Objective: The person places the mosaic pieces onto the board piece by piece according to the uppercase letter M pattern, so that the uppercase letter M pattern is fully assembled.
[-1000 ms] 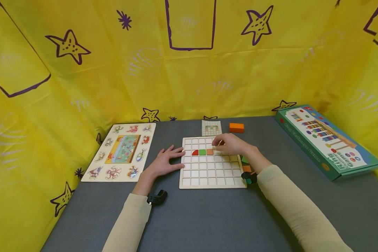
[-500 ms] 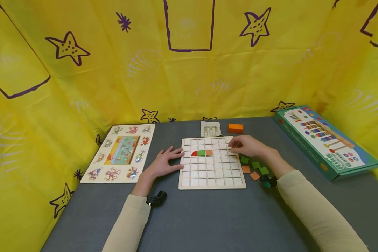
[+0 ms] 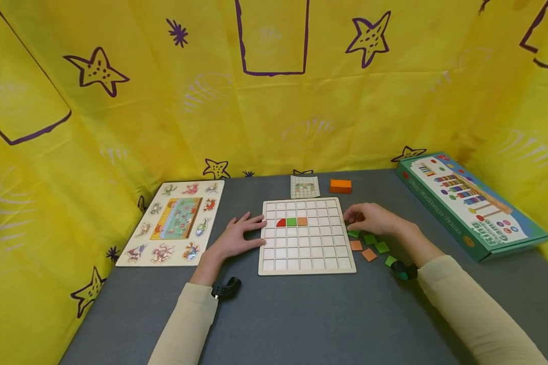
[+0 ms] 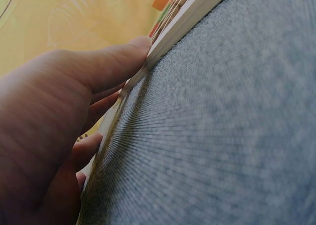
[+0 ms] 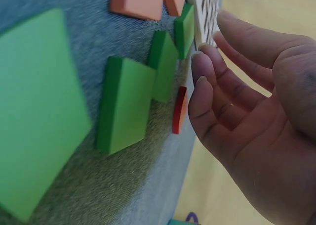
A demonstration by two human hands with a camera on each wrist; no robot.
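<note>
A white gridded board (image 3: 307,256) lies flat on the table. In one of its rows sit a red quarter-round tile (image 3: 281,223), a green square tile (image 3: 292,222) and an orange square tile (image 3: 302,221), side by side. My left hand (image 3: 237,235) rests at the board's left edge, fingers spread and thumb against the rim. Just past the right edge hovers my right hand (image 3: 376,219), fingers loosely bent and nothing between them. Below it lie loose green tiles (image 5: 129,104), orange tiles (image 5: 138,0) and a red tile (image 5: 179,110).
Behind the board are a small pattern card (image 3: 304,187) and an orange block (image 3: 340,186). A sea-animal puzzle board (image 3: 137,223) lies on the left. On the right is a green game box (image 3: 466,208). A yellow cloth (image 3: 265,121) hangs behind the table.
My right hand has moved from over the board, beside the orange tile, rightward to the loose tiles, uncovering more grid squares. The left hand stays at the board's edge.
</note>
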